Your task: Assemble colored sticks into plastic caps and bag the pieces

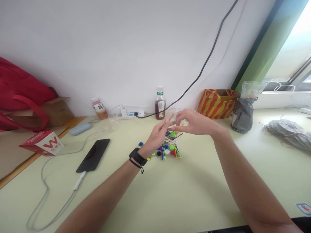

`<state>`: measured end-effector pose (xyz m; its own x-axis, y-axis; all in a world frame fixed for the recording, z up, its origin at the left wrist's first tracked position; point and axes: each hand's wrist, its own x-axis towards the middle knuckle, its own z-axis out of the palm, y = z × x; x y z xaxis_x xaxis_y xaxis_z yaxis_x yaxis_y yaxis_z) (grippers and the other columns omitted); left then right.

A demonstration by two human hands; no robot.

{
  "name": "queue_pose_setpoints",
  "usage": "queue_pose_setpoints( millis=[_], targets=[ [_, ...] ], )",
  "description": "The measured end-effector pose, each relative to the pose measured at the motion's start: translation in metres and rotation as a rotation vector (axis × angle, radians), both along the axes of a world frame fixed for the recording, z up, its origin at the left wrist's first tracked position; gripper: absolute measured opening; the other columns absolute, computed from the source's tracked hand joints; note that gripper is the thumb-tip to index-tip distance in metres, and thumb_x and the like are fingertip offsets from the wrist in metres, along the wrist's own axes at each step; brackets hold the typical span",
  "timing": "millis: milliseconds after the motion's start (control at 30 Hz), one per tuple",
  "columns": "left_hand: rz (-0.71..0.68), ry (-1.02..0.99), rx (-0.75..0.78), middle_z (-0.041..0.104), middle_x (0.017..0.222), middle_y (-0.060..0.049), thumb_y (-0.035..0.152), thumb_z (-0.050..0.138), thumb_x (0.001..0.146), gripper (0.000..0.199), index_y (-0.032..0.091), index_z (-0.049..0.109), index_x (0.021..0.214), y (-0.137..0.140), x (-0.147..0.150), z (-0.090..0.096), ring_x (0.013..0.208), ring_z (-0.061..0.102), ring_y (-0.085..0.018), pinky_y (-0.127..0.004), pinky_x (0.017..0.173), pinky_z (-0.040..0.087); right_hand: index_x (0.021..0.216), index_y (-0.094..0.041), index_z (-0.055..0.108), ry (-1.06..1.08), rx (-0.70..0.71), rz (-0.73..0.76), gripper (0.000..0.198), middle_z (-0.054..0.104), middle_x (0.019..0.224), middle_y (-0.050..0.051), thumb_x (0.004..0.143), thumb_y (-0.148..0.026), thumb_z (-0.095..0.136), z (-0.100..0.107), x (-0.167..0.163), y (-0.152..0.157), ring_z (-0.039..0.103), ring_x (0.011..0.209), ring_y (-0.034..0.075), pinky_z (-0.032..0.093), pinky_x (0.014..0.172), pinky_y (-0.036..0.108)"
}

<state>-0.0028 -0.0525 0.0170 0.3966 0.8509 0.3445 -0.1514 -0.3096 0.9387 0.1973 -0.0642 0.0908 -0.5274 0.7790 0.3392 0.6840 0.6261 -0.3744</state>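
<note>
My left hand (158,133), with a black watch on the wrist, reaches over a cluster of small coloured pieces. Its fingers are closed around something small that I cannot make out. Facing it, my right hand (191,121) curves its thumb and fingers into a pinch at the same spot; what they grip is too small and blurred to name. Below the hands lie several round pieces in blue, green, black, white and red, among them a white disc (167,151) and a red disc (172,152). Thin coloured sticks (163,152) lie across them. My left hand covers part of the cluster.
A dark drink bottle (160,105) stands behind the hands near a power strip (131,112). A phone (93,155) on a cable, a red-white box (43,142) and another bottle (99,109) are left. A striped bag (216,104) and a grey bag (243,115) stand right.
</note>
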Motion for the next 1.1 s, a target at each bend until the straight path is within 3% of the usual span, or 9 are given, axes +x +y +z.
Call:
queue_pose_setpoints(
  millis=[133,233,400,500,633,733,933,1033,1100],
  targets=[
    [-0.024,-0.070,-0.139,0.070,0.136,-0.011,0.055,0.057,0.100,0.052,0.022,0.066,0.139,0.005,-0.003,-0.001,0.125,0.066,-0.030,-0.037,0.097,0.056,0.087,-0.023,0.077,0.152,-0.005,0.030,0.017,0.078,0.092,0.003,0.091,-0.037,0.069,0.008,0.004,-0.003,0.070,0.087,0.021,0.051,0.078,0.032],
    [-0.035,-0.130,-0.185,0.076,0.124,-0.013,0.054,0.063,0.097,0.046,0.017,0.075,0.123,0.009,-0.006,0.001,0.120,0.069,-0.030,-0.035,0.094,0.056,0.093,-0.023,0.077,0.216,-0.025,0.066,0.014,0.079,0.092,0.003,0.091,-0.033,0.068,0.012,0.006,-0.003,0.071,0.090,0.021,0.052,0.079,0.032],
    [-0.003,-0.180,-0.211,0.078,0.119,-0.010,0.052,0.069,0.093,0.039,0.021,0.078,0.117,0.009,-0.008,0.006,0.111,0.072,-0.027,-0.029,0.080,0.057,0.114,-0.024,0.075,0.230,-0.104,0.196,0.028,0.079,0.106,0.006,0.090,-0.037,0.070,0.011,0.000,-0.001,0.071,0.105,0.025,0.052,0.094,0.039],
    [-0.006,-0.188,-0.210,0.079,0.115,-0.009,0.052,0.069,0.094,0.040,0.023,0.077,0.119,0.008,-0.009,0.007,0.106,0.073,-0.026,-0.029,0.079,0.056,0.125,-0.025,0.070,0.236,-0.123,0.198,0.038,0.079,0.107,0.006,0.089,-0.039,0.071,0.009,-0.003,-0.001,0.072,0.105,0.026,0.052,0.097,0.041],
    [-0.015,-0.170,-0.189,0.076,0.117,-0.009,0.051,0.069,0.094,0.042,0.024,0.076,0.125,0.008,-0.010,0.009,0.106,0.070,-0.024,-0.031,0.085,0.055,0.117,-0.026,0.073,0.186,-0.174,0.142,0.034,0.078,0.111,0.006,0.088,-0.043,0.073,0.009,0.000,-0.003,0.073,0.100,0.026,0.055,0.088,0.038],
    [0.005,-0.153,-0.184,0.075,0.110,-0.009,0.050,0.070,0.092,0.040,0.022,0.078,0.120,0.010,-0.012,0.010,0.101,0.070,-0.022,-0.030,0.083,0.055,0.114,-0.026,0.073,0.175,-0.198,0.162,0.030,0.079,0.104,0.005,0.088,-0.040,0.073,0.010,0.006,-0.003,0.073,0.101,0.026,0.054,0.090,0.038],
    [0.070,-0.188,-0.109,0.074,0.087,-0.006,0.042,0.079,0.086,0.031,0.018,0.080,0.106,0.020,-0.020,0.014,0.085,0.069,-0.017,-0.030,0.080,0.057,0.102,-0.022,0.074,0.417,-0.116,0.109,0.023,0.073,0.086,0.004,0.088,-0.040,0.073,0.006,0.010,0.004,0.069,0.086,0.023,0.055,0.083,0.037],
    [0.093,-0.132,-0.014,0.076,0.088,-0.007,0.045,0.077,0.087,0.031,0.018,0.079,0.102,0.024,-0.027,0.017,0.084,0.071,-0.018,-0.035,0.083,0.059,0.106,-0.023,0.072,0.542,-0.073,0.103,0.026,0.070,0.095,0.004,0.085,-0.038,0.077,0.002,0.004,0.007,0.066,0.084,0.020,0.056,0.080,0.036],
    [0.119,-0.067,0.073,0.078,0.089,-0.008,0.046,0.077,0.087,0.032,0.016,0.079,0.097,0.026,-0.033,0.020,0.083,0.072,-0.019,-0.036,0.085,0.059,0.115,-0.026,0.070,0.647,-0.055,0.086,0.038,0.067,0.110,0.005,0.081,-0.037,0.082,-0.002,0.000,0.010,0.064,0.080,0.017,0.057,0.075,0.034]
  ],
)
